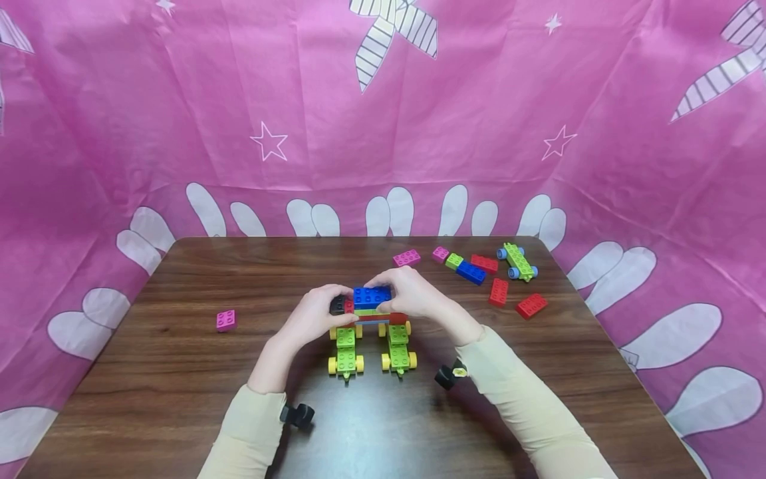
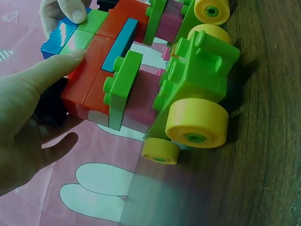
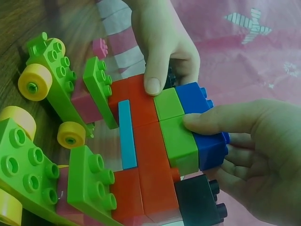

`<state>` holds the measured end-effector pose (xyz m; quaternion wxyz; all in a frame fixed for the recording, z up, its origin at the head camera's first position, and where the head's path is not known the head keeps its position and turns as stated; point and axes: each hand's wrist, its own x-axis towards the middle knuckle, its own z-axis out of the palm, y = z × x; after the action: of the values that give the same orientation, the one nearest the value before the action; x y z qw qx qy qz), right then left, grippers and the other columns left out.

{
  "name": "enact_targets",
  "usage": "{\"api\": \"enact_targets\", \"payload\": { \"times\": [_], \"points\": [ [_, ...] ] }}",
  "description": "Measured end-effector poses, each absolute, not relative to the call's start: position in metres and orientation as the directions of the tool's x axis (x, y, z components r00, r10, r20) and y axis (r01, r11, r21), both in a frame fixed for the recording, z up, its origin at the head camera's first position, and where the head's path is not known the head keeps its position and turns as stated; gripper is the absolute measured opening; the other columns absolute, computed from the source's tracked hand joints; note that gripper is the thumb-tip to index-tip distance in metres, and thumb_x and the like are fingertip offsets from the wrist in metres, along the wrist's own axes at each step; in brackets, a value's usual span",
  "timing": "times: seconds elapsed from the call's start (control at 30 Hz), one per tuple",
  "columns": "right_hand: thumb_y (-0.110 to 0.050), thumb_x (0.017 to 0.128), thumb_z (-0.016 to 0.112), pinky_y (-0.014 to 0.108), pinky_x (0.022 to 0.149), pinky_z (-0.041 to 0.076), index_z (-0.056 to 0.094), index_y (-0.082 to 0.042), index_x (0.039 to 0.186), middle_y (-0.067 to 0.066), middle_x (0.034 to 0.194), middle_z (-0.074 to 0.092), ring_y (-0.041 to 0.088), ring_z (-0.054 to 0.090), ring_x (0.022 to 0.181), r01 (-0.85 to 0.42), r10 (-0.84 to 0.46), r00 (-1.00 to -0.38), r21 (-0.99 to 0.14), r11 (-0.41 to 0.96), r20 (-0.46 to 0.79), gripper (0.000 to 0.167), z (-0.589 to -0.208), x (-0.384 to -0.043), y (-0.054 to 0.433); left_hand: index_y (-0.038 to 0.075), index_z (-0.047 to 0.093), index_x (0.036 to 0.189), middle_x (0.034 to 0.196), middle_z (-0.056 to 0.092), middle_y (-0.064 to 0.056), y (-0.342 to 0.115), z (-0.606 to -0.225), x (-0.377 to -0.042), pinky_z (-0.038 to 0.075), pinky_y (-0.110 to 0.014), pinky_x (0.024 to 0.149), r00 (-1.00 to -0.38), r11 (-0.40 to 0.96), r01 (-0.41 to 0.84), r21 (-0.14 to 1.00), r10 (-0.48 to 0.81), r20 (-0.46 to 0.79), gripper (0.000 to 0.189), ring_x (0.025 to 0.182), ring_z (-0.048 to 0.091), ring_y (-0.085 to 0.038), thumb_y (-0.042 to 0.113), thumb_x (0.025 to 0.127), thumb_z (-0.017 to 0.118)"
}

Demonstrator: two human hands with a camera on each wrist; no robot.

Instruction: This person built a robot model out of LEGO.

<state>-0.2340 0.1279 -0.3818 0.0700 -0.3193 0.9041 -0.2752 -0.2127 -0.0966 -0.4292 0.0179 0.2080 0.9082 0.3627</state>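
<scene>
Block build (image 1: 371, 318) stands mid-table on two green wheeled bases (image 1: 346, 358). Your left hand (image 1: 316, 311) has its fingers pinching the left end, your right hand (image 1: 413, 293) the blue-and-green top; pink block (image 1: 225, 320) left on table (image 1: 149, 386), red blocks (image 1: 532, 306) right.

Pale glare on the tabletop (image 1: 371, 426)

A person's left hand (image 1: 317, 313) and right hand (image 1: 409, 293) grip a block model (image 1: 372, 295), blue on top, above two green bases (image 1: 346, 360) with yellow wheels. On the brown table (image 1: 149, 379), a pink block (image 1: 226, 320) lies left; several loose blocks (image 1: 531, 306) and a blue-wheeled base (image 1: 517, 261) lie far right. Pink cloth (image 1: 419, 146) hangs behind.
</scene>
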Motion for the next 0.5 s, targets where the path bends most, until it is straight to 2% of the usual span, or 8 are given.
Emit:
{"api": "enact_targets", "payload": {
  "times": [0.27,0.5],
  "points": [
    [-0.011,0.080,0.079,0.030,0.081,0.057,0.071,-0.007,0.117,0.007,0.110,0.073,0.019,0.065,0.089,-0.549,-0.619,-0.783,-0.540,0.638,0.064,0.039,-0.382,-0.234,0.128,0.006,0.063,0.125,0.120,0.067,-0.009,-0.087,-0.424,-0.208,0.052,-0.046,0.096,-0.887,0.611,0.448,0.653,0.396,0.238,0.047,0.110,0.062,-0.025,0.031,0.086,0.075],
    [-0.011,0.079,0.080,0.029,0.081,0.057,0.070,-0.007,0.117,0.007,0.109,0.073,0.018,0.064,0.087,-0.547,-0.620,-0.782,-0.552,0.629,0.069,0.039,-0.383,-0.234,0.129,0.008,0.066,0.122,0.120,0.068,-0.009,-0.083,-0.424,-0.207,0.051,-0.047,0.098,-0.904,0.626,0.420,0.658,0.355,0.240,0.042,0.110,0.062,-0.026,0.030,0.087,0.074]
  ]
}}
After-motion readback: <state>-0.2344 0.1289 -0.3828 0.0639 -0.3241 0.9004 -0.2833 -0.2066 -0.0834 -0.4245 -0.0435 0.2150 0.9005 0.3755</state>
